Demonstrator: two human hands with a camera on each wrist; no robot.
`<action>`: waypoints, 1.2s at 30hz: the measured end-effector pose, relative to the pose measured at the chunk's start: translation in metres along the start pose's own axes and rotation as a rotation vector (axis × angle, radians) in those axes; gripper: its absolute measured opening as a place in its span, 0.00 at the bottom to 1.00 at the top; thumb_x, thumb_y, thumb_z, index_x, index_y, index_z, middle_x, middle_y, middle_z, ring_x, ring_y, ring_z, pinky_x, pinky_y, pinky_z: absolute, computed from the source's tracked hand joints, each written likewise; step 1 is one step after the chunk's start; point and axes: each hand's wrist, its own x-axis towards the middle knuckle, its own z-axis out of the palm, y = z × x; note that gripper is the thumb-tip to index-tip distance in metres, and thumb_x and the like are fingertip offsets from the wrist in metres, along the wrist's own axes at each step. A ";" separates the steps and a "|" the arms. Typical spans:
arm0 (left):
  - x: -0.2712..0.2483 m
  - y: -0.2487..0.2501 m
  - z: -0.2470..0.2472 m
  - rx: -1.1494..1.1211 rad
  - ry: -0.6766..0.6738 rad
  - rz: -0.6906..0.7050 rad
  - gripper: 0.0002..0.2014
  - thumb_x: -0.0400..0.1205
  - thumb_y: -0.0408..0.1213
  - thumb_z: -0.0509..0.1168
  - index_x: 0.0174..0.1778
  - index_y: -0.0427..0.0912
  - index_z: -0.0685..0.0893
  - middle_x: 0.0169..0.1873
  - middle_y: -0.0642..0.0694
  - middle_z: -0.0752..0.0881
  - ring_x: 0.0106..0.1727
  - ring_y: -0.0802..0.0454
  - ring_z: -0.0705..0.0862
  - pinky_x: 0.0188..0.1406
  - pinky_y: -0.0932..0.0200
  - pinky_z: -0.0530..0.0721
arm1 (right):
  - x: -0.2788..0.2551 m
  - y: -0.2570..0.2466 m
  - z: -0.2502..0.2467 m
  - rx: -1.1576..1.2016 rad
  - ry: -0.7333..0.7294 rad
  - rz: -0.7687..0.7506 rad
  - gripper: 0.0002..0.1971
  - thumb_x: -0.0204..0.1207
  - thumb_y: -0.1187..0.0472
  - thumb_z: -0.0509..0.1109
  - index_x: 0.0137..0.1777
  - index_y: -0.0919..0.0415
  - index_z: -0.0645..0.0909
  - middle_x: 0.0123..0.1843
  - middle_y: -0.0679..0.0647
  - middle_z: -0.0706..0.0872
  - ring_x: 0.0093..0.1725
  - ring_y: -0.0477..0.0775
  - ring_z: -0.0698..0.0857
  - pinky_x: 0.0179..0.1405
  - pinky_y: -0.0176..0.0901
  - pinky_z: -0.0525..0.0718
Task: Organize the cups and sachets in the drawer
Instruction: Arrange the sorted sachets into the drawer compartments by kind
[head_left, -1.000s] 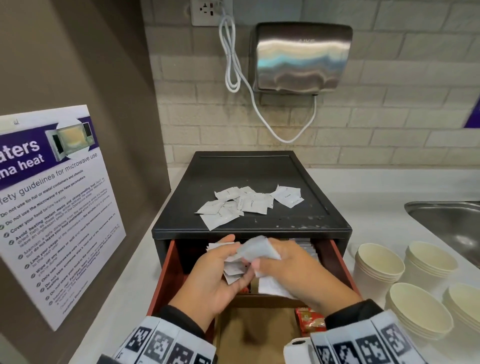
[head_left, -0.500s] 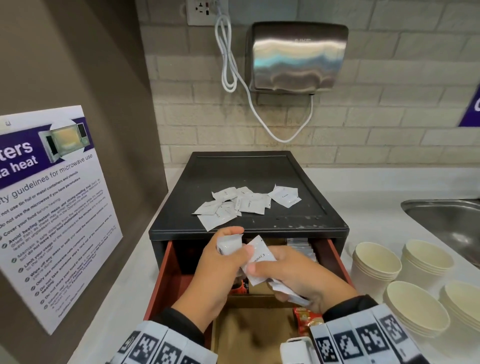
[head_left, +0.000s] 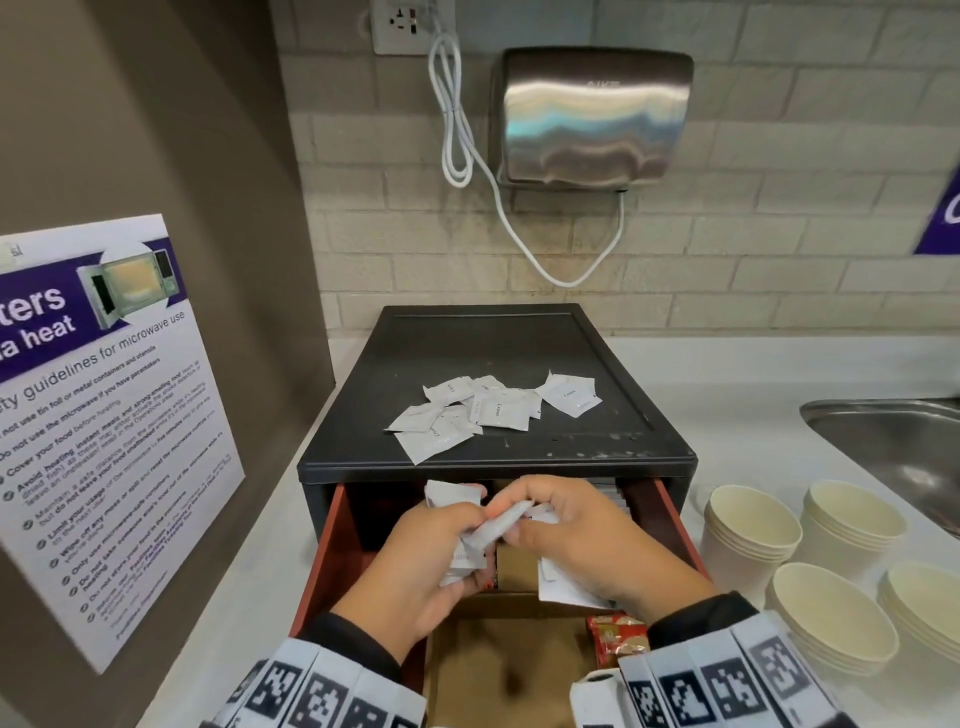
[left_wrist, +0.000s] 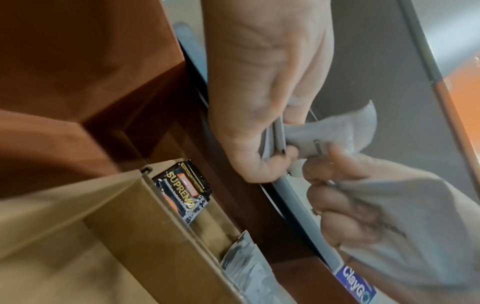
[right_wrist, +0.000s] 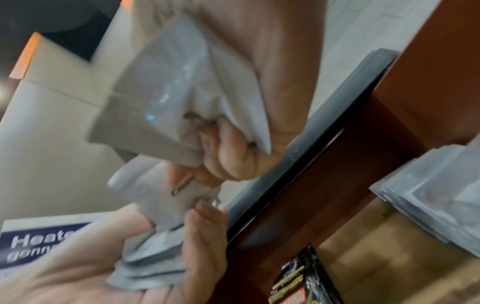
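Over the open drawer (head_left: 332, 545) my left hand (head_left: 447, 540) holds a small stack of white sachets (head_left: 457, 558). The left wrist view shows its thumb and fingers (left_wrist: 259, 160) pinching that stack (left_wrist: 272, 139). My right hand (head_left: 535, 525) grips several more white sachets (right_wrist: 161, 92) and pinches one sachet (head_left: 493, 527) against the left hand's stack. Loose white sachets (head_left: 493, 410) lie on top of the black box (head_left: 467, 338). Stacks of paper cups (head_left: 748, 525) stand on the counter to the right. Inside the drawer are a black sachet (left_wrist: 182, 191) and a row of white sachets (right_wrist: 428, 195).
A cardboard divider (left_wrist: 145, 226) splits the drawer, with red packets (head_left: 618, 636) at its front right. A steel sink (head_left: 893, 441) is at the far right. A notice (head_left: 104, 415) hangs on the left wall, a hand dryer (head_left: 592, 114) on the back wall.
Both hands stayed over the drawer, sorting sachets. The sachet my right hand held up has come down between the two hands, against the left hand's stack.
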 end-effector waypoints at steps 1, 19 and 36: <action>-0.001 -0.001 0.002 0.011 0.007 0.014 0.13 0.81 0.27 0.62 0.62 0.38 0.79 0.36 0.39 0.82 0.30 0.52 0.79 0.24 0.62 0.77 | 0.002 0.002 0.002 0.000 0.037 -0.002 0.07 0.73 0.63 0.71 0.43 0.49 0.87 0.45 0.48 0.90 0.49 0.44 0.86 0.56 0.41 0.81; -0.009 0.001 0.006 0.018 -0.144 0.017 0.14 0.79 0.21 0.60 0.51 0.45 0.80 0.52 0.37 0.86 0.48 0.42 0.88 0.29 0.54 0.86 | 0.003 -0.004 0.008 0.103 0.463 0.192 0.05 0.81 0.52 0.63 0.48 0.51 0.76 0.43 0.51 0.82 0.37 0.47 0.81 0.34 0.39 0.81; -0.003 0.003 0.001 0.039 -0.084 0.118 0.13 0.76 0.21 0.68 0.44 0.45 0.78 0.51 0.37 0.87 0.47 0.43 0.88 0.21 0.65 0.82 | -0.001 -0.009 -0.015 0.052 0.459 0.219 0.09 0.79 0.53 0.66 0.45 0.56 0.85 0.41 0.43 0.85 0.42 0.37 0.80 0.35 0.30 0.73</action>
